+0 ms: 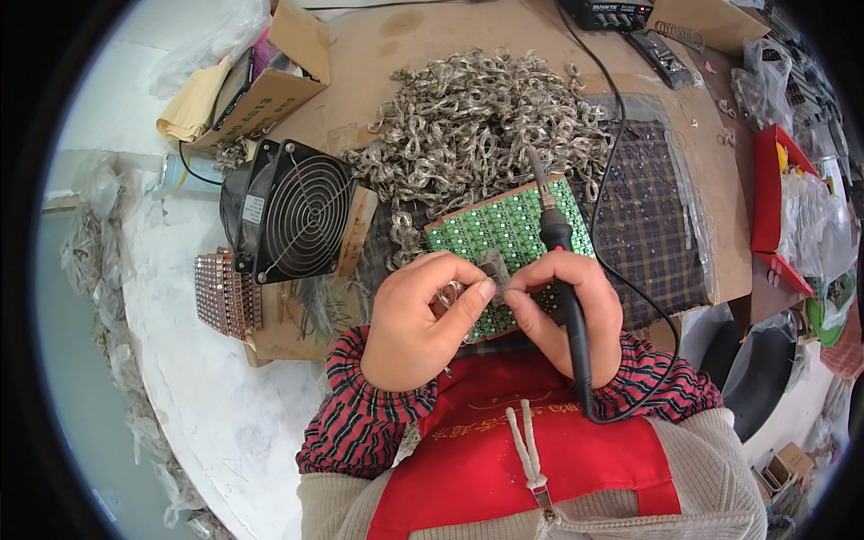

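Note:
My left hand [432, 310] is closed over the near left part of a green circuit board panel [463, 229]. Looped silvery wire [450, 292] shows inside its curled fingers. My right hand [585, 306] is closed too, with a black soldering iron [556, 232] lodged in it, metal tip pointing away from me. Thumb and forefinger of both hands almost meet at a small greyish piece [493, 268] over the board; what exactly it is, I cannot make out. Just beyond the board lies a big heap of looped silvery wire bundles [486, 121].
A black fan with a wire grille [310, 211] stands left of the board. Reddish-brown board panels [225, 292] lean behind it. An open cardboard box [274, 94] is at far left, a red box [769, 193] at right. The iron's black cable [616, 162] crosses a checked cloth [652, 216].

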`<control>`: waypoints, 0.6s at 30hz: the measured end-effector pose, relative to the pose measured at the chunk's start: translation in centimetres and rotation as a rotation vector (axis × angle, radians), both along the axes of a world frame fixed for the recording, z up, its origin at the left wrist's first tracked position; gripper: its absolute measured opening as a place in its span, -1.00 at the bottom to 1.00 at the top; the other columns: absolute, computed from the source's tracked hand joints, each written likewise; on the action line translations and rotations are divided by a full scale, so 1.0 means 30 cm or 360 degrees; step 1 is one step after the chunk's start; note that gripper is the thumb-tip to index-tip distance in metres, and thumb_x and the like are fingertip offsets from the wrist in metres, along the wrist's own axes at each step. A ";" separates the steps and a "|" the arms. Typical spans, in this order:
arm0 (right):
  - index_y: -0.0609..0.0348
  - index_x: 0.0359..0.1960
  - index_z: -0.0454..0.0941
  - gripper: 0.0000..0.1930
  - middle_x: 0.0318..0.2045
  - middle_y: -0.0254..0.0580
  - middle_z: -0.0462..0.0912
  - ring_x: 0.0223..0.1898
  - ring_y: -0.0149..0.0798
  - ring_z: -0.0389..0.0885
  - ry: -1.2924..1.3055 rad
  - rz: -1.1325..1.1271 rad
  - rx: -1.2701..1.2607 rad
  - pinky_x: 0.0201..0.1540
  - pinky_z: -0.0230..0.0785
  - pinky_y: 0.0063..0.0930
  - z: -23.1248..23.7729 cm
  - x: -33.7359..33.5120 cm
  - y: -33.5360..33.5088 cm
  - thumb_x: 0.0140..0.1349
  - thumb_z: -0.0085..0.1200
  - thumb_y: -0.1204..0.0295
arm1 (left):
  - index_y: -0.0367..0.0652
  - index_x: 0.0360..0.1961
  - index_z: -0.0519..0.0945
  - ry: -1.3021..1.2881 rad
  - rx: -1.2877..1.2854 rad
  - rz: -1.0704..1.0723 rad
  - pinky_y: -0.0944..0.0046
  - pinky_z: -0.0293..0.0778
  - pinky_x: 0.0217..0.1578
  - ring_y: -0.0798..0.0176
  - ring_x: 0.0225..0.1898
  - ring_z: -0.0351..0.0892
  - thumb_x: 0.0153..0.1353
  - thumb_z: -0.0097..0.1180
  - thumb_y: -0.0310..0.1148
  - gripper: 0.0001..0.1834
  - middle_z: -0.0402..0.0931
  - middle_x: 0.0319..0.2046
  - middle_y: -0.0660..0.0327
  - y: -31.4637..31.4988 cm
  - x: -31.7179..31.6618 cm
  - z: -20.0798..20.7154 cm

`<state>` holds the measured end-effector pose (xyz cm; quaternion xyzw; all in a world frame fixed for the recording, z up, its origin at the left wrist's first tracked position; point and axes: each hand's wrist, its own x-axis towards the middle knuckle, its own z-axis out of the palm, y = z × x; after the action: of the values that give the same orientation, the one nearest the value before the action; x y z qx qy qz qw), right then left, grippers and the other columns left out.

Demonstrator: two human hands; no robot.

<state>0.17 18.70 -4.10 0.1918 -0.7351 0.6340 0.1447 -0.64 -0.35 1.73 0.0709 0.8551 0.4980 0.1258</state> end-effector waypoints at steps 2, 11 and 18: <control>0.19 -0.09 0.50 -0.61 -0.38 -0.17 0.66 -0.38 -0.13 0.67 0.0102 0.0019 0.0180 -0.36 0.50 -0.33 0.001 -0.001 0.006 0.05 0.34 0.72 | -0.26 -0.30 0.64 0.0074 -0.0048 0.0000 0.27 0.40 -0.51 0.29 -0.54 0.51 0.30 0.28 -0.40 -0.87 0.53 -0.45 0.16 0.008 -0.004 -0.007; 0.21 -0.02 0.51 -0.74 -0.30 -0.12 0.69 -0.33 -0.10 0.69 -0.0124 0.0071 -0.0066 -0.27 0.50 -0.29 -0.007 0.018 0.033 0.34 0.26 0.43 | -0.17 -0.34 0.59 0.0476 -0.0759 -0.0017 0.02 0.48 -0.41 -0.05 -0.42 0.62 0.27 0.23 -0.36 -0.88 0.56 -0.41 0.10 0.022 -0.009 -0.062; 0.26 0.15 0.50 -0.38 -0.33 -0.10 0.62 -0.28 -0.03 0.65 -0.0118 0.0319 0.0097 -0.19 0.48 -0.21 0.031 0.049 0.115 0.35 0.16 -0.08 | -0.16 -0.34 0.61 0.0312 -0.0607 0.0052 0.11 0.48 -0.46 0.01 -0.48 0.62 0.23 0.27 -0.43 -0.92 0.55 -0.43 0.13 0.007 0.078 0.051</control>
<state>1.65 22.16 -3.19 0.2451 -0.7361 0.6292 0.0472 1.70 -0.14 3.27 0.0799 0.9430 0.3198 0.0452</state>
